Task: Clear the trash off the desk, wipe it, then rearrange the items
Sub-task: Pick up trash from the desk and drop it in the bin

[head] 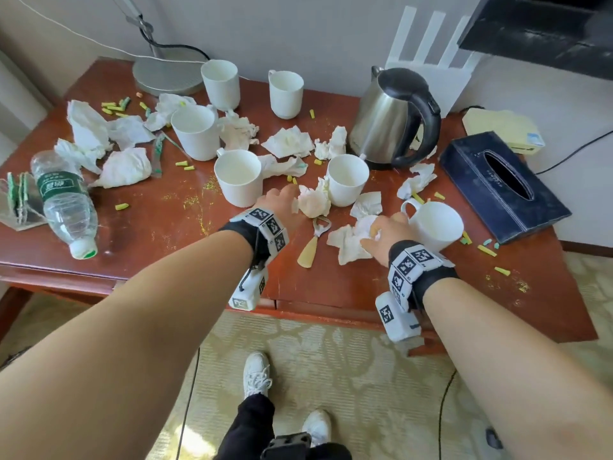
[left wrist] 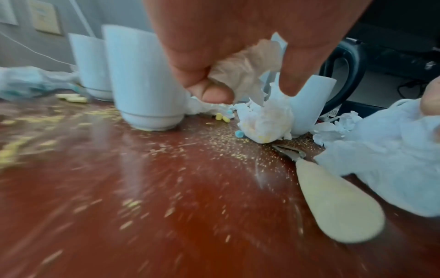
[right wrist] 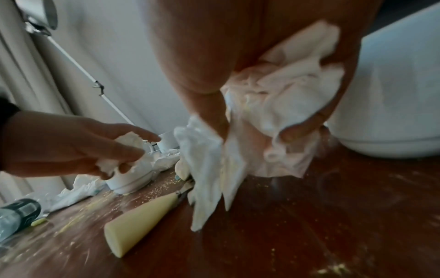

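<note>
White mugs, red-brown desk, navy tissue box

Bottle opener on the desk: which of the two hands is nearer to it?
Roughly equal, maybe right. The bottle opener lies between them: the left hand grips tissue beyond its metal head; the right hand grips tissue beside it.

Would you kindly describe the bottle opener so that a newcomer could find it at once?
Start at the steel kettle at the back of the red-brown desk and come straight toward the front edge. Between the two hands lies the bottle opener, flat among crumpled tissues. It alone has a metal head on a cream, teardrop-shaped handle.
</note>
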`<state>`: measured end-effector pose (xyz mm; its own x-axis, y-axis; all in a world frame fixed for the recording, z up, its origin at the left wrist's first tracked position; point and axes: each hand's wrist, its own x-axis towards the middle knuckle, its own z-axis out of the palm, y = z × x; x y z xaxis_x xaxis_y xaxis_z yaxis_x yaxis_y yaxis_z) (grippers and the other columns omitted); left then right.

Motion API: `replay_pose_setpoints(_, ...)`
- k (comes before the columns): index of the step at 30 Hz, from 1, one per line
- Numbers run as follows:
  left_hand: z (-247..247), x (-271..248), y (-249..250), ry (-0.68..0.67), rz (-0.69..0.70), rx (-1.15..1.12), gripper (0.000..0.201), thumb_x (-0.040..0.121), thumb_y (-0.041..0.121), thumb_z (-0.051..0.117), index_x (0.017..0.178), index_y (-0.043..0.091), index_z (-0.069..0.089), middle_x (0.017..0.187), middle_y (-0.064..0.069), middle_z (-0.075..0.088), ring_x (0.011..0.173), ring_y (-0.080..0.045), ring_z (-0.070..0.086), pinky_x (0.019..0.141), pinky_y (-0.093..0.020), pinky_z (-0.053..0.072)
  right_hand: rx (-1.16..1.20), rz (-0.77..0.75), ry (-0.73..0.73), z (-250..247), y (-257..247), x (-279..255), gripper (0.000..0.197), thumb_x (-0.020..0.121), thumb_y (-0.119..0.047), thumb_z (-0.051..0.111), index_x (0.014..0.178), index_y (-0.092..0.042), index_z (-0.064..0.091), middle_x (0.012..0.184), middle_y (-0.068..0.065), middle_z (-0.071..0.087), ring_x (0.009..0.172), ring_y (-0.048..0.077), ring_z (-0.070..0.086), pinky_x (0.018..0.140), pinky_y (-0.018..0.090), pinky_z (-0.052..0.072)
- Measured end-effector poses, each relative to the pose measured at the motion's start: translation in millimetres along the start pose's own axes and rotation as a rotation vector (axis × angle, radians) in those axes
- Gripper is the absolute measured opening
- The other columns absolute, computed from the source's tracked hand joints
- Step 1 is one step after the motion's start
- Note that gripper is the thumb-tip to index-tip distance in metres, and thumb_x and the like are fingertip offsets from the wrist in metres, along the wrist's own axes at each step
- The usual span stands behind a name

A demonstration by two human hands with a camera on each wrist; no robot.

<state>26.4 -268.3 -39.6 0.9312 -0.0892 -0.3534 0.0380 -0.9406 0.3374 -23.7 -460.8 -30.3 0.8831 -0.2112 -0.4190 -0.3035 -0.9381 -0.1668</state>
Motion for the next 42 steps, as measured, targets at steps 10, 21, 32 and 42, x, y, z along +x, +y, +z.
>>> replay_pose_setpoints(10,9.6,72.5,27.5,-0.193,0.167,0.169,0.050,0.089,0.038,0.055,0.133,0.022,0.038,0.132,-0.012,0.037,0.121,-0.033,0.043,0.094,-0.039,0.042,0.168,-0.004,-0.094,4.2,2.4,26.0,0.050,0.093,-0.008,0.042,0.139,-0.025,0.036,0.140,0.006,0.037,0.113,0.025,0.051,0.083,0.027,0.041)
replay_pose_setpoints(21,-25.4,32.1,19.0,0.034,0.120,-0.033,0.041,0.093,0.030,0.052,0.129,0.011,0.047,0.133,-0.015,0.045,0.119,-0.032,0.047,0.096,-0.035,0.039,0.229,-0.106,-0.008,-20.4,8.9,9.7,0.035,0.092,-0.007,0.039,0.116,-0.022,0.058,0.131,0.006,0.043,0.114,0.026,0.048,0.090,0.028,0.040)
replay_pose_setpoints(32,-68.5,-73.6,-17.2,0.218,-0.067,-0.149,0.038,0.094,0.025,0.049,0.128,0.008,0.044,0.131,-0.014,0.042,0.105,-0.029,0.049,0.079,-0.028,0.035,0.255,-0.405,0.037,-43.2,-23.6,-36.3,0.033,0.092,-0.009,0.042,0.119,-0.020,0.058,0.134,0.003,0.043,0.113,0.022,0.049,0.081,0.021,0.035)
replay_pose_setpoints(42,-104.8,-173.4,-119.2,0.375,-0.224,-0.190,0.031,0.093,0.025,0.052,0.114,0.003,0.049,0.120,-0.015,0.048,0.106,-0.032,0.052,0.077,-0.031,0.037,0.204,-0.701,0.006,-29.8,-140.2,-104.3,0.031,0.089,-0.008,0.044,0.111,-0.023,0.061,0.130,0.003,0.047,0.110,0.023,0.052,0.082,0.025,0.042)
